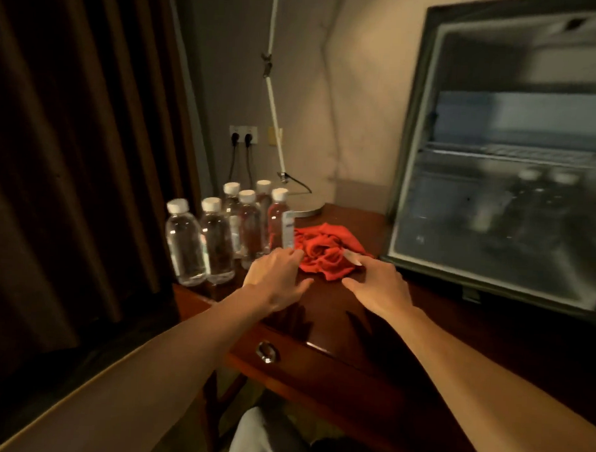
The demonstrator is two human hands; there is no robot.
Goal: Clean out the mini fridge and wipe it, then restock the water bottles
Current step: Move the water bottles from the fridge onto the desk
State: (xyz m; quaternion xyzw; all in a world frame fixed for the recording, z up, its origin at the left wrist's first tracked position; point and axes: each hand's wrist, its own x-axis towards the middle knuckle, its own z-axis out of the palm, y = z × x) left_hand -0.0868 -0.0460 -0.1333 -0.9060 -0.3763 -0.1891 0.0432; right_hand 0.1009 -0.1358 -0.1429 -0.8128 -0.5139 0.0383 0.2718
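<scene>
Both hands out over the worktop (323, 315), reaching toward the red cloth (326, 252). Cloth lies crumpled, no clear long axis, just beside the open mini fridge (497, 173) and just right of the water bottles (228, 229).

Key relation: cloth sits at about 1 o'clock from the left hand (275, 279) and about 10 o'clock from the right hand (377, 284). It lies between the two, slightly beyond them.

Left hand: fingers loosely spread, tips at the cloth's near-left edge; touching or just short, cannot tell. Grasps nothing. Right hand: fingers extended, one fingertip over the cloth's right fold, thumb lying toward its near edge. Looks released, not yet pinching. Right hand seems marginally nearer the bulk of the cloth.

Judgement: bottles are out on the worktop, so the wipe step appears next, and either hand could gather the cloth. The fridge lies at 2 o'clock from the right hand, which favours that hand for carrying it in.

Hard to make out:
- Fridge interior is motion-blurred. A wire shelf shows; pale-capped shapes on the lower level may be bottles left inside, cannot confirm.
- Fridge right side cut off by the frame edge.
- Six bottle caps countable; rear bottles partly hidden by front ones.
- Lighting dim.
</scene>
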